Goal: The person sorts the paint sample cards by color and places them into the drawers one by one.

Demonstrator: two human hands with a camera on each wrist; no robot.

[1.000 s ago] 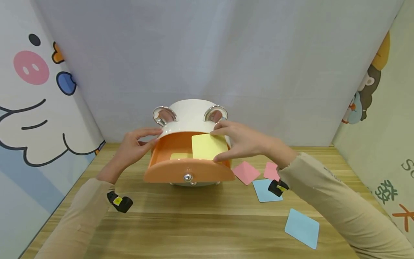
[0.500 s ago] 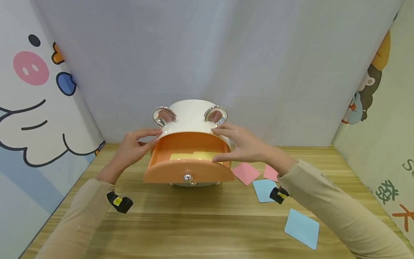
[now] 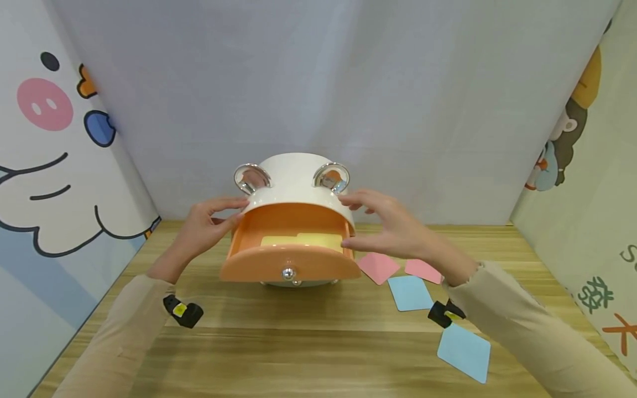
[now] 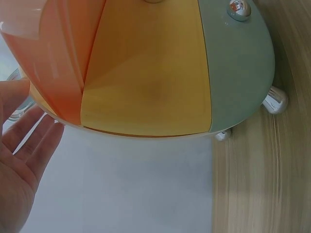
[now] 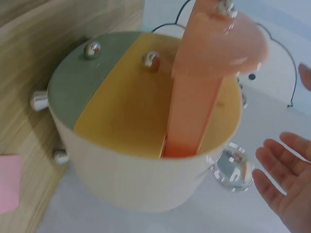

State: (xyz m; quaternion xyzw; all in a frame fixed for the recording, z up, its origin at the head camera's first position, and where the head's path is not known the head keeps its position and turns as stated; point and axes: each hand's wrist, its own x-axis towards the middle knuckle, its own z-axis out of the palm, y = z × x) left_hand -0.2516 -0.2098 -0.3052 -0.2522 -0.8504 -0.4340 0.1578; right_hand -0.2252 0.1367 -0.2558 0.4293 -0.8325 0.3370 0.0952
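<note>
A small round white cabinet (image 3: 297,171) with silver ears stands on the table, its orange top drawer (image 3: 291,264) pulled out. Two yellow cards (image 3: 318,240) show inside, partly hidden by the drawer front. My left hand (image 3: 201,228) rests against the cabinet's left rim, fingers fairly straight along the outer wall and thumb near the drawer's side. To the right of the drawer, my right hand (image 3: 393,224) is spread with nothing in it. The right wrist view shows its fingers (image 5: 279,165) apart from the cabinet. Below the drawer are a yellow front (image 4: 150,73) and a green front (image 4: 238,68).
Pink cards (image 3: 379,267) and blue cards (image 3: 410,293) lie on the wooden table (image 3: 298,359), right of the cabinet. The right sleeve passes above them. A grey cloth wall (image 3: 298,83) stands behind, with printed panels at both sides.
The yellow card that my right hand held has dropped into the drawer beside the other one. My right hand has let go and drawn back to the right. My left hand stays put.
</note>
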